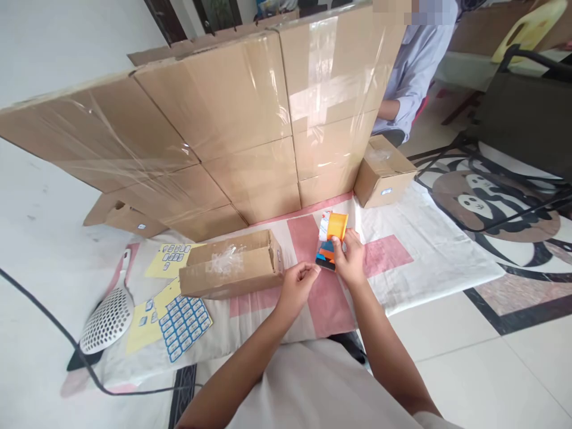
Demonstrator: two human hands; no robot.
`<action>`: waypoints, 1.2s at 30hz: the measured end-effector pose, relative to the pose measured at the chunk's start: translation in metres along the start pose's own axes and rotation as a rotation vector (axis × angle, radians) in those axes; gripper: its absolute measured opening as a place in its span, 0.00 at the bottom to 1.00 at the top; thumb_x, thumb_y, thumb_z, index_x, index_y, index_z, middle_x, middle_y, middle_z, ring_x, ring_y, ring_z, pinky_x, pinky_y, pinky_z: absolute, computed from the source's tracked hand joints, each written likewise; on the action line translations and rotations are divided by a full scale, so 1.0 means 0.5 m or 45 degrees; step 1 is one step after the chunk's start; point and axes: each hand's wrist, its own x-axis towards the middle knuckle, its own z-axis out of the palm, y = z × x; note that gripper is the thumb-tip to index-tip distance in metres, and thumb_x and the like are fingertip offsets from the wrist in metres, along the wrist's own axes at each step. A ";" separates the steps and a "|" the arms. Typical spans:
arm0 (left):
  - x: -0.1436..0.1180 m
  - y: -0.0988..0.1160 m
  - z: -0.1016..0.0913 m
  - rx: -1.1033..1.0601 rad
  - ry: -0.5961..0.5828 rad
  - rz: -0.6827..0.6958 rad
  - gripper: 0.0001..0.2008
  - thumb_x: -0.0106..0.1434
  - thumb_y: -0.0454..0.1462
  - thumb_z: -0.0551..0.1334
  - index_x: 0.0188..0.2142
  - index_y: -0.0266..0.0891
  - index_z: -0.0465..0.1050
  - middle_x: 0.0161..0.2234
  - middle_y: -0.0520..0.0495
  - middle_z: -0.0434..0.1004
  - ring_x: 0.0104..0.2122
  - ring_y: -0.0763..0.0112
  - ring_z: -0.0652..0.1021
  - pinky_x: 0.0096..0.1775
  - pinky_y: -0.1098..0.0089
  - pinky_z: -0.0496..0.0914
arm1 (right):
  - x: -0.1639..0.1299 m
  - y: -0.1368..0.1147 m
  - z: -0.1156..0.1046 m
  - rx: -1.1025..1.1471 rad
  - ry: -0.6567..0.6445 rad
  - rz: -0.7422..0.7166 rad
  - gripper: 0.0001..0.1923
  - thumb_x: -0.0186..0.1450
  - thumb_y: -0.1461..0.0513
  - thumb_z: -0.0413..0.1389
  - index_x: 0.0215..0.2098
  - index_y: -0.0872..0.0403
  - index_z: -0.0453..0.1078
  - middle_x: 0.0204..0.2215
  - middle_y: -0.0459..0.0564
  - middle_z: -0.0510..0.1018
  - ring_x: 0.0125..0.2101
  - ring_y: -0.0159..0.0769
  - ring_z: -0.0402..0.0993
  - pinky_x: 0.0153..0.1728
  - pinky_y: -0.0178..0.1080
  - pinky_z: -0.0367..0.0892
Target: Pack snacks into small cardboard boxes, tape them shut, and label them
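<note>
My right hand (350, 262) is wrapped round an orange and blue tape dispenser (338, 226), held above the table. White printed material shows at its upper left, and its lower end is black. My left hand (300, 285) is closed in a pinch close to that black end; what its fingertips hold, if anything, is too small to make out. Just left of this hand lies a long cardboard box (227, 265) with clear tape over its top.
A tall wall of taped cardboard (250, 101) stands behind. A smaller box (384, 170) sits at right, near a seated person (413, 65). At left are a sheet of blue-edged labels (185, 325), yellow sheets (138, 333), a white skimmer (109, 319) and a black cable (58, 325).
</note>
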 end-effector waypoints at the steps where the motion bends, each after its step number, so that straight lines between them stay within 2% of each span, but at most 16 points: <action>1: -0.001 -0.001 0.000 -0.003 -0.006 -0.010 0.19 0.58 0.52 0.68 0.30 0.37 0.76 0.25 0.51 0.71 0.27 0.72 0.67 0.31 0.70 0.60 | -0.002 0.000 0.002 -0.003 0.000 0.017 0.18 0.74 0.51 0.50 0.28 0.49 0.63 0.26 0.47 0.67 0.31 0.42 0.63 0.38 0.46 0.60; 5: -0.009 -0.007 -0.004 -0.018 -0.021 -0.043 0.20 0.59 0.53 0.67 0.29 0.37 0.74 0.22 0.54 0.65 0.24 0.75 0.62 0.29 0.71 0.56 | -0.008 -0.004 0.012 0.014 -0.030 0.086 0.19 0.74 0.49 0.50 0.30 0.50 0.65 0.27 0.48 0.69 0.31 0.41 0.65 0.37 0.45 0.61; 12: -0.025 -0.027 -0.018 -0.033 -0.020 -0.080 0.21 0.58 0.54 0.67 0.28 0.37 0.72 0.21 0.55 0.62 0.23 0.76 0.60 0.28 0.71 0.55 | -0.014 -0.014 0.022 0.164 -0.077 0.247 0.21 0.74 0.47 0.51 0.31 0.52 0.70 0.29 0.47 0.72 0.31 0.38 0.69 0.35 0.41 0.63; 16: -0.028 -0.046 -0.021 -0.033 -0.004 -0.095 0.21 0.58 0.54 0.66 0.28 0.37 0.73 0.21 0.56 0.60 0.23 0.76 0.60 0.27 0.71 0.54 | -0.018 -0.012 0.029 0.259 -0.079 0.349 0.23 0.73 0.45 0.52 0.30 0.53 0.69 0.26 0.45 0.70 0.29 0.36 0.66 0.32 0.38 0.62; 25: -0.022 -0.069 -0.007 -0.034 -0.025 -0.080 0.17 0.58 0.50 0.66 0.28 0.38 0.73 0.21 0.54 0.63 0.24 0.74 0.61 0.28 0.71 0.56 | -0.021 0.013 0.036 0.346 0.046 0.493 0.27 0.69 0.42 0.56 0.25 0.52 0.61 0.22 0.41 0.61 0.25 0.31 0.57 0.27 0.35 0.54; 32: -0.017 -0.071 -0.004 -0.019 -0.054 -0.069 0.17 0.58 0.50 0.66 0.27 0.38 0.72 0.21 0.54 0.63 0.23 0.75 0.61 0.27 0.71 0.55 | -0.020 0.013 0.038 0.501 0.070 0.626 0.24 0.67 0.42 0.57 0.30 0.53 0.69 0.23 0.43 0.69 0.23 0.31 0.62 0.25 0.35 0.59; 36: -0.015 -0.066 0.000 -0.016 -0.057 -0.059 0.18 0.58 0.51 0.66 0.26 0.38 0.72 0.21 0.54 0.64 0.23 0.75 0.62 0.27 0.72 0.55 | -0.015 0.007 0.035 0.561 0.100 0.680 0.24 0.65 0.42 0.59 0.28 0.53 0.69 0.22 0.42 0.69 0.21 0.30 0.61 0.23 0.34 0.58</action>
